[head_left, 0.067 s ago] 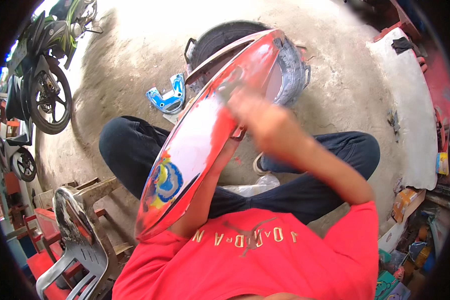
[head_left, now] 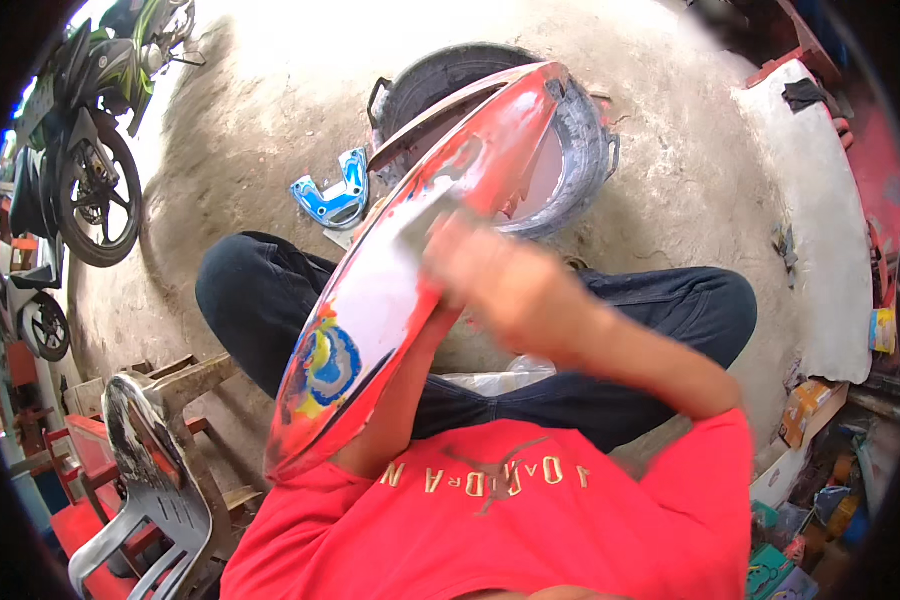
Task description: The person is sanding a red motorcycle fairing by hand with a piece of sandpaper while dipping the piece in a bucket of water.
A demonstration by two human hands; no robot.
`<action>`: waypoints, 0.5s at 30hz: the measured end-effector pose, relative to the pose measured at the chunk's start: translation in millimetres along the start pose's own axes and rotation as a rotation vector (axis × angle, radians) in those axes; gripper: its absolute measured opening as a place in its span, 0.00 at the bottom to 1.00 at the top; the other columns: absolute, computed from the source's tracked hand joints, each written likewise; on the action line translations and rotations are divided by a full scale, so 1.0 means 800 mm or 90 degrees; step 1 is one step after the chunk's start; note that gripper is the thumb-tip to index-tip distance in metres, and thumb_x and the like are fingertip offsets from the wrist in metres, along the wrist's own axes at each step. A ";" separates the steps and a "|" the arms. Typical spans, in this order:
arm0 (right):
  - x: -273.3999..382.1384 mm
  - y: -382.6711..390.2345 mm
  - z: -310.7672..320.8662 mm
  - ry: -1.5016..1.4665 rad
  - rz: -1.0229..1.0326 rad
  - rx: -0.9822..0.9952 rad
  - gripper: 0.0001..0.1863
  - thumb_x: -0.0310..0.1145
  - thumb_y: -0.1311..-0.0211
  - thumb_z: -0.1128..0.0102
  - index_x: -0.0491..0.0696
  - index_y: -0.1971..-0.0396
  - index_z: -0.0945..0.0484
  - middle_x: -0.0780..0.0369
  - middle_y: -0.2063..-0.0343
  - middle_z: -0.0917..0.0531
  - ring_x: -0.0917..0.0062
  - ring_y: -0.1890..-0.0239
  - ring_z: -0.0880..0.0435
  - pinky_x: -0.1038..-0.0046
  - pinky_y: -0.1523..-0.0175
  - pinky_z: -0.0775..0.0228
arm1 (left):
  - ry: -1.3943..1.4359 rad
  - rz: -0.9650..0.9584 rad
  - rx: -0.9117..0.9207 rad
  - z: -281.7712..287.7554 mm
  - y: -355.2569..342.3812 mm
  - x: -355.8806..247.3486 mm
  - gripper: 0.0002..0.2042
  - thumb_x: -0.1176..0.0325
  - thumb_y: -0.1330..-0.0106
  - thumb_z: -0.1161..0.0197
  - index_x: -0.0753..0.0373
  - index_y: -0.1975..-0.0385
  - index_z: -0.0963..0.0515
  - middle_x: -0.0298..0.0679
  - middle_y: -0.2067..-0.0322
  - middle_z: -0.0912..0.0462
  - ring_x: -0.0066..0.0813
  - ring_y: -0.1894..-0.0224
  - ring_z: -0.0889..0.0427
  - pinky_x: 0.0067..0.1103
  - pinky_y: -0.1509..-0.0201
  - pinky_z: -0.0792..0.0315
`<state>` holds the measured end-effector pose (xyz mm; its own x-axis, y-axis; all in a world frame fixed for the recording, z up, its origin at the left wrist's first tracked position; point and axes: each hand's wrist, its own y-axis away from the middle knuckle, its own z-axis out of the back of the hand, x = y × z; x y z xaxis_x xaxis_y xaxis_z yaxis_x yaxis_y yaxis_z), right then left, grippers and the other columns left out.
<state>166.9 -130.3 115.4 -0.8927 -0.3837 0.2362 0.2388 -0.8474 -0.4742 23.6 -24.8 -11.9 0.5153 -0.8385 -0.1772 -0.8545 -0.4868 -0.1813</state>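
A long, curved motorcycle body panel (head_left: 370, 290), red with a broad white patch, slants from beside my chest up to the basin's far side. Near its lower end, worn paint shows rings of blue, grey and yellow. My right hand (head_left: 495, 275), blurred by motion, presses a grey piece of sandpaper (head_left: 427, 222) onto the middle of the panel. My left forearm (head_left: 400, 405) reaches under the panel; my left hand and its fingers are hidden behind it. Past the panel, a black round basin (head_left: 585, 190) holds cloudy liquid and lies partly covered by the panel's upper end.
A blue and white U-shaped part (head_left: 332, 205) lies on the concrete floor left of the basin. My crossed legs (head_left: 670, 310) frame the work. Motorcycles (head_left: 105, 190) stand at left, with a grey plastic chair (head_left: 170, 500) below. At right are a pale slab (head_left: 820, 260) and piled boxes.
My right hand and the sandpaper have slid down and left along the panel, from the grey worn spot toward the white patch.
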 end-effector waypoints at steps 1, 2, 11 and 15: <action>0.033 0.001 -0.003 -0.040 0.056 0.019 0.28 0.30 0.35 0.41 0.39 0.35 0.27 0.47 0.37 0.21 0.59 0.34 0.20 0.59 0.31 0.27 | 0.112 0.023 0.029 0.011 -0.001 -0.011 0.26 0.54 0.18 0.54 0.61 0.27 0.37 0.41 0.27 0.34 0.37 0.26 0.35 0.41 0.19 0.44; 0.052 -0.001 0.000 -0.035 0.067 0.022 0.26 0.31 0.34 0.41 0.40 0.36 0.25 0.48 0.37 0.21 0.59 0.34 0.21 0.60 0.31 0.28 | 0.222 0.056 0.055 0.024 -0.005 -0.018 0.27 0.53 0.18 0.56 0.61 0.26 0.39 0.42 0.26 0.36 0.39 0.25 0.35 0.40 0.18 0.46; 0.041 0.001 0.003 -0.032 0.063 0.011 0.23 0.28 0.33 0.47 0.35 0.40 0.25 0.45 0.42 0.18 0.55 0.38 0.18 0.58 0.31 0.28 | -0.077 -0.020 -0.172 -0.031 -0.017 0.014 0.26 0.55 0.20 0.54 0.59 0.27 0.36 0.43 0.27 0.34 0.38 0.26 0.35 0.42 0.22 0.41; -0.076 0.015 -0.011 0.044 -0.165 -0.004 0.22 0.28 0.33 0.48 0.35 0.41 0.25 0.43 0.41 0.20 0.53 0.37 0.19 0.57 0.31 0.28 | 0.114 -0.012 0.059 -0.035 -0.015 0.012 0.25 0.55 0.18 0.57 0.59 0.27 0.37 0.44 0.26 0.36 0.38 0.25 0.35 0.39 0.21 0.41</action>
<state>221.0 -113.6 87.9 -0.9480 -0.1280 0.2913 -0.0032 -0.9116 -0.4110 37.0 -33.6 15.9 0.5043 -0.8635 0.0000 -0.8306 -0.4851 -0.2734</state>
